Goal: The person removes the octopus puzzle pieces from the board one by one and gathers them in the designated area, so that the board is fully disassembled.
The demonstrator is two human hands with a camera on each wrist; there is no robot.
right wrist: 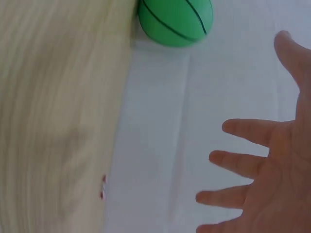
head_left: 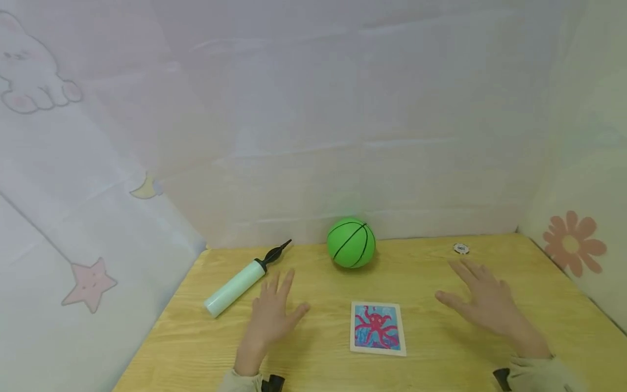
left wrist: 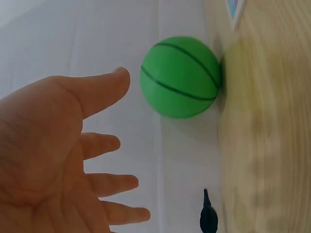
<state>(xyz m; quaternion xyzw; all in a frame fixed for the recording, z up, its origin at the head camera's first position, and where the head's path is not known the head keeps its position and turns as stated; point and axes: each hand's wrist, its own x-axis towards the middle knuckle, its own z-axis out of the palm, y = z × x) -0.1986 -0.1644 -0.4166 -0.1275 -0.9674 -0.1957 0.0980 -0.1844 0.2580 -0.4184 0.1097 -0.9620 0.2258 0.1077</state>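
My left hand (head_left: 270, 318) hovers over the left part of the table, its fingers spread and holding nothing. Just beyond it lies a hand pump (head_left: 237, 286) with a pale green barrel and a black nozzle pointing back and right. On the other side, my right hand (head_left: 490, 305) is also spread and free of any object, with a white-and-black poker chip (head_left: 461, 249) past its fingertips. Between the hands lies a square card (head_left: 377, 328) picturing a pink octopus on blue. Behind the card, a green ball (head_left: 351, 243) with black lines sits near the back edge.
The table (head_left: 323, 370) has a yellow wood-grain top. A pale cloth wall (head_left: 303, 109) rises right behind its back edge, and printed cloth walls stand at the left and right sides.
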